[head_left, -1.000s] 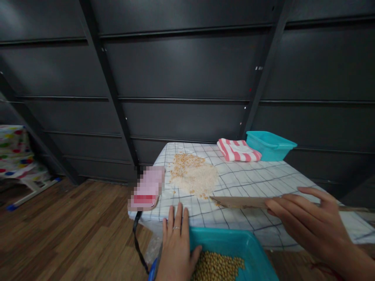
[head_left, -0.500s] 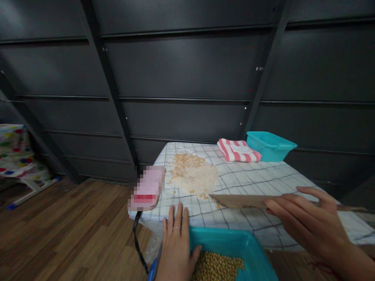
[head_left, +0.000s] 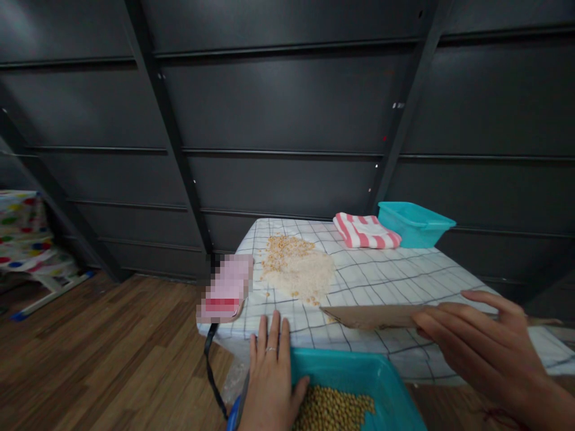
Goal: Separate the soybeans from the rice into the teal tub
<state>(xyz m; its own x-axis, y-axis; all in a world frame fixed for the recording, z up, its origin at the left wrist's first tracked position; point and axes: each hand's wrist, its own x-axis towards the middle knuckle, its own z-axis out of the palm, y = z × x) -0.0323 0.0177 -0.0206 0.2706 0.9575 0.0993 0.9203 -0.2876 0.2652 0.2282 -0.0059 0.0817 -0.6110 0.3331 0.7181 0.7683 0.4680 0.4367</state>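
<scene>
My left hand is at the left side of a teal basin, its fingers stretched along the rim and its thumb inside. Yellowish-brown soybeans lie in the basin, just below the table's front edge. Pinched in my right hand is a long brown cardboard strip, held low over the front of the table. The strip's left tip is close to a few loose grains. Beyond it, a pile of pale rice meets scattered yellow kernels on the checked tablecloth.
A folded red-and-white striped towel lies at the back right beside another teal basin. A blurred pink device with a black cord sits at the table's left edge. A dark panelled wall stands behind.
My right hand and the cardboard strip have shifted slightly toward me and to the right, away from the rice. My left hand and the basin have stayed put.
</scene>
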